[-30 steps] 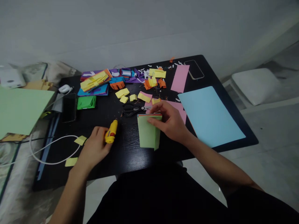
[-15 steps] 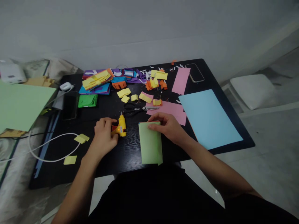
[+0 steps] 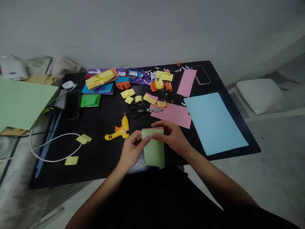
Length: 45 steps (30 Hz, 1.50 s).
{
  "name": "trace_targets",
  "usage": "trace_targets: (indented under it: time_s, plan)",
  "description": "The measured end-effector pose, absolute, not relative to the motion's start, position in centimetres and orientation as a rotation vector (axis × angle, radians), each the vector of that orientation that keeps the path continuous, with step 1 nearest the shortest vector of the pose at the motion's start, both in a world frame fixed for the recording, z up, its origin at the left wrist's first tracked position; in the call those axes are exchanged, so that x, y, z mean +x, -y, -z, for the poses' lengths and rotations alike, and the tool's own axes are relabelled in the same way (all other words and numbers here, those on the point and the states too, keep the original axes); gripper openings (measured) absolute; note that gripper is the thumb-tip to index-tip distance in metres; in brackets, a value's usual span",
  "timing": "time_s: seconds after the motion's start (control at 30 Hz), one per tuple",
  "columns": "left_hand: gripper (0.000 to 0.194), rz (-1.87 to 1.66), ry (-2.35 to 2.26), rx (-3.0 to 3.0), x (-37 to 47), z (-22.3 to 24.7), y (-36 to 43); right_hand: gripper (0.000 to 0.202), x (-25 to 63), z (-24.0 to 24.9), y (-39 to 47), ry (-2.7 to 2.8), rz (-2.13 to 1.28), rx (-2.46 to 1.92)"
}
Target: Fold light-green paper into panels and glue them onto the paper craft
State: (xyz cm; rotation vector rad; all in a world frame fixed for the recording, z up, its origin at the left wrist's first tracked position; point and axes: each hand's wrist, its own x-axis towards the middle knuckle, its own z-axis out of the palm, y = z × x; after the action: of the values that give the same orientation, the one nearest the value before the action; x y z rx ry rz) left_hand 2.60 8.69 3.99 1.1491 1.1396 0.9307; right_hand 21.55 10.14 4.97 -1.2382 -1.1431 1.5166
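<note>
A light green folded paper piece (image 3: 154, 153) with an orange and dark layer at its top edge is held near the front edge of the black table. My left hand (image 3: 133, 147) grips its upper left side, thumb on the front. Across from it, my right hand (image 3: 172, 137) pinches the upper right part, its thumb close to the left one. To the left of the paper lies a yellow glue gun (image 3: 124, 128), touched by neither hand. Black scissors (image 3: 147, 110) rest behind the hands, partly over pink paper (image 3: 177, 115).
Light blue sheets (image 3: 215, 124) lie at the right, with a phone-shaped case (image 3: 202, 75) behind. Yellow folded strips (image 3: 101, 79), a green stack (image 3: 90, 100) and scraps cover the back. A white cable (image 3: 51, 160) loops at the left, near a dark phone (image 3: 71, 105).
My left hand has let go of the glue gun and moved right to the green paper. The glue gun now lies free on the table. My right hand still holds the paper.
</note>
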Motion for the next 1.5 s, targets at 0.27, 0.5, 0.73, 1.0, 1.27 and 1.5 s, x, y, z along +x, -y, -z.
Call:
trace_targets:
  time_s: [0.27,0.5,0.73,1.0,1.27,1.5]
  plan:
    - [0.035,-0.961,-1.121,1.126,2.7,-3.7,-8.6,0.028,22.5,-5.0,-8.9,1.043,-1.552,-1.255]
    - [0.041,-1.002,-1.184,1.09,4.0,-3.1,-7.7,0.026,20.0,-3.7,-7.5,1.049,-1.32,-1.301]
    - [0.039,-1.085,-1.291,1.115,5.4,-1.9,-6.4,0.045,17.2,-1.6,-6.0,1.007,-1.217,-1.284]
    - [0.043,-1.102,-1.302,1.118,5.8,-1.6,-6.4,0.041,17.5,-2.0,-6.1,1.115,-1.189,-1.318]
    - [0.047,-0.966,-1.227,0.954,4.7,-1.7,-7.5,0.045,18.4,-1.6,-6.8,1.121,-1.218,-1.414]
    - [0.044,-0.967,-1.2,0.959,4.8,-1.7,-7.5,0.037,18.4,-1.7,-6.7,1.157,-1.206,-1.318]
